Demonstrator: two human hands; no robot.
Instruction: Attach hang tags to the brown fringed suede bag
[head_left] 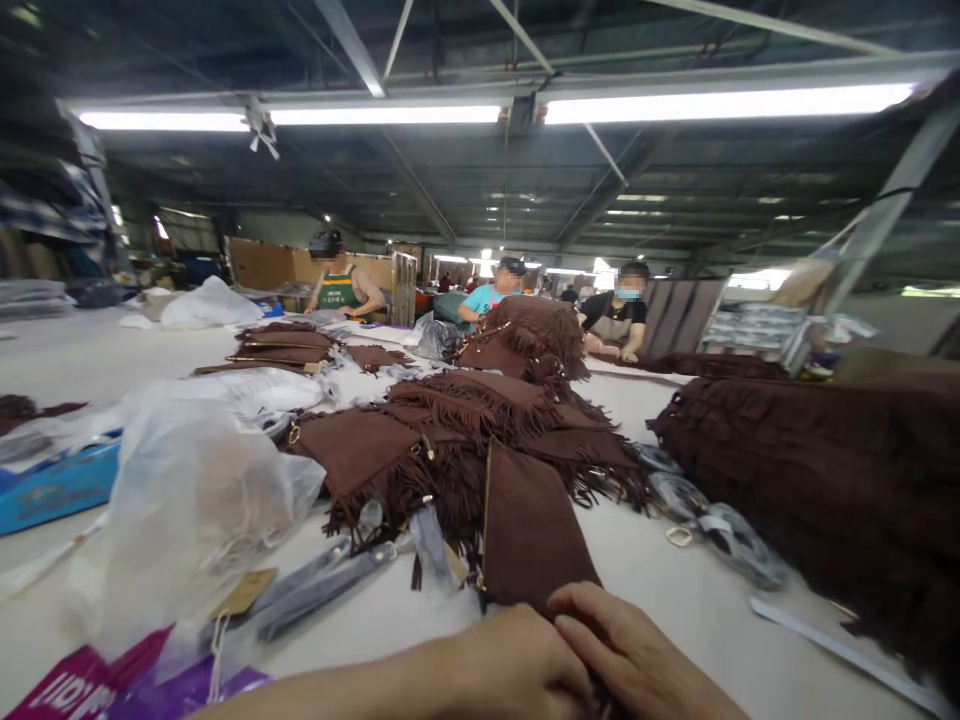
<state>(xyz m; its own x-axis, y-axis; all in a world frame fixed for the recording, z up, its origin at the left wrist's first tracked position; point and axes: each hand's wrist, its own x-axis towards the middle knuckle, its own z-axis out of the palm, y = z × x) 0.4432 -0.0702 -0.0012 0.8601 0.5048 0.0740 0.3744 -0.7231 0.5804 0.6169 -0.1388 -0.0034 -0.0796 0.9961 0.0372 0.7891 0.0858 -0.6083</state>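
A flat brown pouch [525, 525] with a gold zipper along its left edge lies near the table's front, pointing away from me. My left hand [521, 655] is closed over its near end, the fingers bent and partly hidden. Right beside it, my right hand [626, 645] grips the same end, thumb and fingers pressed together close to the left hand. Below the hands, a strip of brown material shows at the bottom edge. Just beyond the pouch lies a pile of brown fringed bags [465, 410] with gold hardware.
Clear plastic bags [187, 490] and wrapped grey straps [322, 590] lie on the left, near a blue box [60, 485]. A tall stack of brown pieces [817, 480] stands on the right, beside wrapped straps [739, 545]. Several co-workers [349, 285] are across the table.
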